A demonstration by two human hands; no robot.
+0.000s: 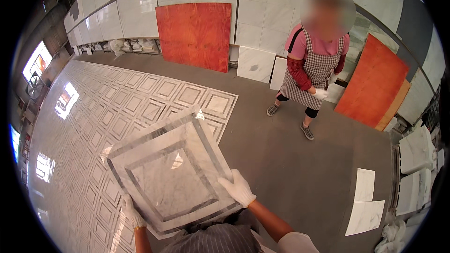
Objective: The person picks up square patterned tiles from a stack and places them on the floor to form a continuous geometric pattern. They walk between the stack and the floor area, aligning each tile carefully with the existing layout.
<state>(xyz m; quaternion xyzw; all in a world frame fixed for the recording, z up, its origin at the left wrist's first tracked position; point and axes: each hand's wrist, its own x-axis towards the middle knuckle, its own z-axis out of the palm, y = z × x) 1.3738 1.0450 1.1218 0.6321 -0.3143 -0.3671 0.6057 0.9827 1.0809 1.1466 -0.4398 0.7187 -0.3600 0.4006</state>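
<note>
A large square marble tile (161, 171) with grey inlaid frames is held up in front of my body, tilted, its glossy face showing. My left hand (133, 212), in a white knit glove, grips its lower left edge. At the right edge, my gloved right hand (238, 188) is closed on the tile, thumb side over the face and the other fingers partly hidden. Beyond and to the left lies a wide polished field of similar framed tiles (145, 84) on the floor, partly covered from sight by the tile I hold.
A co-worker (315, 61) in a checked apron and white gloves stands at the far right. Orange-red boards (194, 35) and stone slabs (255, 63) lean along the back wall. Pale rectangular tiles (365, 218) lie on the grey floor (290, 173) at right, near stacked slabs (416, 150).
</note>
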